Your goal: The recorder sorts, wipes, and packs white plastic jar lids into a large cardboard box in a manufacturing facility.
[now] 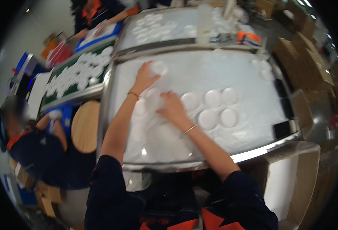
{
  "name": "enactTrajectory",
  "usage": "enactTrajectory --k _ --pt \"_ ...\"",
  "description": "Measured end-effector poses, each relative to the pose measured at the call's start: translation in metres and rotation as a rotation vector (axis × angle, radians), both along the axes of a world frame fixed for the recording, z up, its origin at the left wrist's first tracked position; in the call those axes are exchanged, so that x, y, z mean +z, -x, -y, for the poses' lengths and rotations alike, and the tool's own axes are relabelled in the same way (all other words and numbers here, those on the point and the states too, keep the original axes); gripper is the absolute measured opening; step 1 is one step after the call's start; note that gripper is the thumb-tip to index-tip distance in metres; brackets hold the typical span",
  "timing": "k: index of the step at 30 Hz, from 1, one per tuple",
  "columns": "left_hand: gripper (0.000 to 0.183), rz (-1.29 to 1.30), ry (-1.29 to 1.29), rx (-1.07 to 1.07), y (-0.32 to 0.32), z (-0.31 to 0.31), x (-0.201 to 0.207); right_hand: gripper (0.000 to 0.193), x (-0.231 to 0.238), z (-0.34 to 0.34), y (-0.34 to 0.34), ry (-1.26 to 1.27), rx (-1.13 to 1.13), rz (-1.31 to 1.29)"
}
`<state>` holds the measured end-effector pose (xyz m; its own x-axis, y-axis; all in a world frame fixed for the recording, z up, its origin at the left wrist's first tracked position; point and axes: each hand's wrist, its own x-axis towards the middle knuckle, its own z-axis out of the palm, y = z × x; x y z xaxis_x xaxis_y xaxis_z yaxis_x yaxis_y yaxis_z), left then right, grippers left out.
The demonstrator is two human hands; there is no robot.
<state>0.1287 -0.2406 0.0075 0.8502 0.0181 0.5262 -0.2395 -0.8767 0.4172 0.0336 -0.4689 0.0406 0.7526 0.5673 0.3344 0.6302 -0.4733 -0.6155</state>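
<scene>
My left hand (143,79) reaches to the far left of the work table, its thumb and fingers around the edge of a shallow white round lid (160,68). Nearer and to the right, my right hand (173,108) is blurred, with its thumb and fingers at the edge of another pale round lid (153,100). More white lids lie flat on the table's plastic-covered top (249,142): one (190,101) just right of my right hand, others (213,98) in a cluster farther right. Pale discs below my hands are hard to make out.
A metal rim edges the table; a black flat object (281,130) lies at its right corner. A green surface (75,74) covered in white pieces stands left. A co-worker (38,153) sits left beside a round wooden stool top (85,126). An open cardboard box (291,184) stands near right.
</scene>
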Motion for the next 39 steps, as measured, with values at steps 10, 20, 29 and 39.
enactTrajectory --k 10,20,29,39 --pt "0.056 0.165 0.206 0.083 -0.001 -0.017 -0.005 0.052 -0.026 -0.001 0.005 -0.240 0.024 -0.148" --pt "0.048 -0.071 -0.087 -0.028 0.108 0.057 0.027 0.034 -0.015 0.052 -0.062 -0.225 -0.218 -0.325" --pt "0.036 -0.267 -0.129 -0.014 0.134 0.074 0.037 0.027 -0.003 0.052 -0.042 -0.184 -0.039 -0.386" --pt "0.020 -0.143 -0.095 0.152 0.117 0.084 0.039 0.029 -0.010 0.036 -0.009 -0.016 0.047 0.022"
